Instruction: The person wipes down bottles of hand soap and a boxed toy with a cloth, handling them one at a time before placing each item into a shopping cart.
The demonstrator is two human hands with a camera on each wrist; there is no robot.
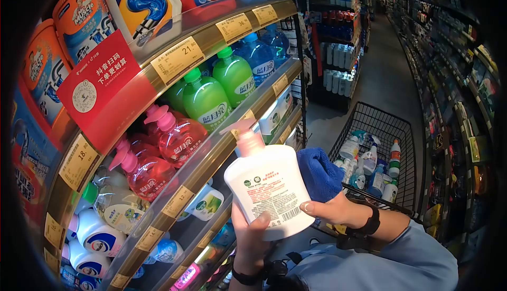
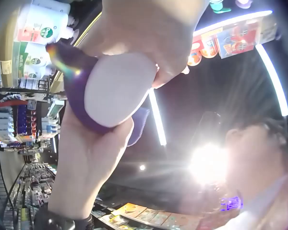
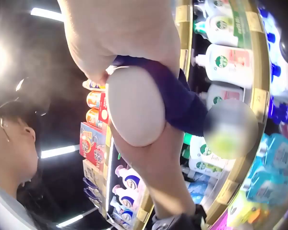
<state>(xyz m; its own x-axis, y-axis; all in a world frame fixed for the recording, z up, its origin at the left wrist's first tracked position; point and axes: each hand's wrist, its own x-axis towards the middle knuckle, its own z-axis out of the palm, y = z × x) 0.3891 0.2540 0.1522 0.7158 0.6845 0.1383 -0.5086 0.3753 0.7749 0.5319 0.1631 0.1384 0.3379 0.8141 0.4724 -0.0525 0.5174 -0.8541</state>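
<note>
White plastic bottle (image 1: 268,185) w/ pink pump (image 1: 249,142) sits btwn L hand (image 1: 249,235) & R hand (image 1: 330,210), each clamped on a lower side; bunched blue cloth (image 1: 320,172) alongside. Bottle's tilted, red & black print (image 1: 274,198) showing

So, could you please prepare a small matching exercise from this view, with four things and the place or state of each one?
Things
1. White pump bottle
2. Blue cloth
3. Black wire cart
4. Green bottles

Places or states
A. On the shelf, beside blue bottles
B. Loaded with assorted bottles
C. Against the white pump bottle, at the right hand
D. Gripped by the left hand

Pairs: 1-D, 2-C, 3-B, 4-A
</note>
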